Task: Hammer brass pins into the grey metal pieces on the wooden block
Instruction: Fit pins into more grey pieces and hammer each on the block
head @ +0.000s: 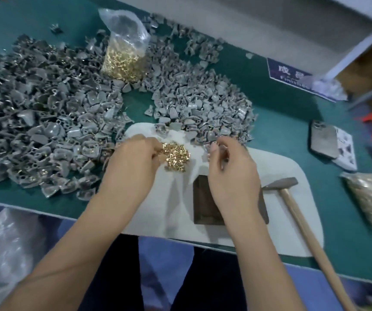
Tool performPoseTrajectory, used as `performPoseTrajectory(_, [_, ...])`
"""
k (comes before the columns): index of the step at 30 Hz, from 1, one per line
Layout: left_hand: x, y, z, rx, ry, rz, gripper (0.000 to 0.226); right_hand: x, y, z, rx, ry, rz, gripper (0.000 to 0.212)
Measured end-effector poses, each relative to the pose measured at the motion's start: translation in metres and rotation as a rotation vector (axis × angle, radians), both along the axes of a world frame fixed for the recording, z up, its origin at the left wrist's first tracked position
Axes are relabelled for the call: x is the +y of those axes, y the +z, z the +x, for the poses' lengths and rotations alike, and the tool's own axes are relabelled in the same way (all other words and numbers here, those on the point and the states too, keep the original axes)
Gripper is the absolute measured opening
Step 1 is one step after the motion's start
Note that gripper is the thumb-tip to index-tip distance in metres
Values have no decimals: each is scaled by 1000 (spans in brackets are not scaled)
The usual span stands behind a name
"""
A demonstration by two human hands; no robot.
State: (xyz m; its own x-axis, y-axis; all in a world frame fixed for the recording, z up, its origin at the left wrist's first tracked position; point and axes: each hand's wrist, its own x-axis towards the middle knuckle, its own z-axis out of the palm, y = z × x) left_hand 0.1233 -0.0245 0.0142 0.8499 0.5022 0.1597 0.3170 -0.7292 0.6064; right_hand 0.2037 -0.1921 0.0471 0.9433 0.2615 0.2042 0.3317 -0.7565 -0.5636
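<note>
Green table top [292,113] is filling most of the frame, running from upper left to lower right.

Grey metal pieces [34,113] are lying heaped across the left and centre, a second spread [203,97] curling round to the right of centre.

White pad [288,221] is sitting at lower centre, its near edge overhanging the table edge.

Both forearms are reaching up from the bottom of the frame.

Wooden block [205,203] is resting on the pad at centre, dark, largely covered by the right wrist. No grey piece is showing on its visible face.

Hammer [297,212] is lying on the pad's right side, head just right of the block, handle running to the lower right corner.

Clear bag of brass pins [122,61] is standing at upper centre among the grey pieces.

Phone [324,140] is lying face down at right.

Left hand [133,158] is curling its fingers at the left rim of the loose brass pins [177,157]; it seems to be pinching pins, blurred.

Right hand [232,164] is hanging above the block, fingers curled round something small; cannot tell what.
</note>
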Motion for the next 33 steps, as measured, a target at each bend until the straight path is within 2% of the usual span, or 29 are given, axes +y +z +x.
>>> performPoseTrajectory(2, [4, 0, 1, -2, -24, -50, 18, 0, -2, 0, 40, 16, 45, 30])
performPoseTrajectory(7, [9, -1, -4, 4, -95, -23, 17, -3, -4, 4, 101, 64, 30, 32])
performPoseTrajectory(12, [5, 1, -4, 19, -70, 35, 4, -6, -7, 4, 66, 112, 53, 33])
performPoseTrajectory(15, [2, 2, -5, 42, -52, 51, 5, -8, -9, 4, 47, 156, 66, 31])
performPoseTrajectory(20, [-4, 4, -9, -112, -52, 99, 15, -7, -13, 6, 8, 215, 171, 23])
performPoseTrajectory(22, [-11, 5, -4, -198, -68, -119, 15, -9, -14, 6, 5, 286, 254, 18])
performPoseTrajectory(25, [-25, 6, 6, -302, -141, -646, 13, -12, -16, 8, 99, 390, 370, 14])
performPoseTrajectory(27, [-32, 4, 11, -350, -155, -851, 18, -15, -16, 10, 152, 442, 456, 18])
performPoseTrajectory(29, [-35, 1, 16, -379, -140, -911, 17, -17, -15, 12, 179, 466, 494, 21])
performPoseTrajectory(33, [-37, -9, 18, -453, -141, -890, 10, -15, -14, 12, 199, 452, 497, 17])
